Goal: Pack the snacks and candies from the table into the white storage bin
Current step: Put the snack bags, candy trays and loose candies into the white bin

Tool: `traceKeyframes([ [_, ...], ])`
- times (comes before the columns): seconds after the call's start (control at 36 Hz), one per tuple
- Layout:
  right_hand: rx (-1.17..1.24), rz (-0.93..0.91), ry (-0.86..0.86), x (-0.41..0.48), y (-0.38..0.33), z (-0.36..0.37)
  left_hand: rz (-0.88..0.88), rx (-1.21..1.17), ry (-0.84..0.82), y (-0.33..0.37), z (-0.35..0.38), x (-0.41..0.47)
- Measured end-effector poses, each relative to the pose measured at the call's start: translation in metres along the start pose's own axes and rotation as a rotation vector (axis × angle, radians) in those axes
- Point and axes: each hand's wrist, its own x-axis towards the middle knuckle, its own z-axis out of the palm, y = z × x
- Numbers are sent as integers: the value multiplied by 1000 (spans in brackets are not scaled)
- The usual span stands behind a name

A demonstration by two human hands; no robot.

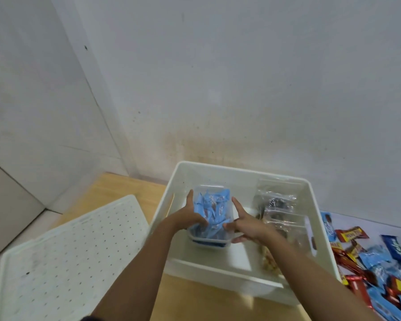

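Now, white storage bin (218,177): stands on the wooden tabletop (116,188), against the wall (241,89).
Clear container (208,242): inside the bin's left half, packed with blue-wrapped candies (208,207).
Left hand (190,216): grips the container's left side, thumb stretched along it, fingers curled onto the wrappers.
Right hand (248,225): fingers spread and fairly straight, pressed to the container's right side.
Clear bags (278,205): in the bin's right half, dark contents.
Loose snacks (375,265): heaped right of the bin, in red, yellow and blue wrappers.
Perforated lid (67,251): white, flat on the tabletop, left of the bin.
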Motion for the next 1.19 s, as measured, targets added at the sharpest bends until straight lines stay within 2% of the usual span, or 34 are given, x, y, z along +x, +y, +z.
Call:
traceKeyframes([
  [0.14, 21, 20, -6, 13, 2, 6, -10, -6, 4, -10, 2, 13],
  [0.25, 54, 29, 2, 17, 2, 6, 95, 200, 97, 0, -1, 9],
  [0.31, 57, 31, 7, 18, 2, 7, 261, 255, 205, 11, -7, 1],
  [0.39, 57, 35, 6, 17, 2, 8, 458, 365, 494, 18, -26, -7],
  [0.44, 57, 36, 11, 17, 2, 8, 413, 428, 611, 14, -44, -8],
  [0.47, 59, 34, 15, 17, 2, 8, 366, 427, 616, 9, -53, -8],
  [0.53, 65, 26, 22, 17, 2, 10, 285, 297, 515, -2, -65, -9],
  [0.64, 88, 7, 26, 20, 0, 17, 260, 74, 256, -23, -65, -14],
  [0.83, 121, -27, 14, 29, -10, 34, 250, -55, 251, -29, -61, -10],
  [1.19, 159, -45, 76, 45, -24, 41, 306, -82, 231, -12, -74, 7],
])
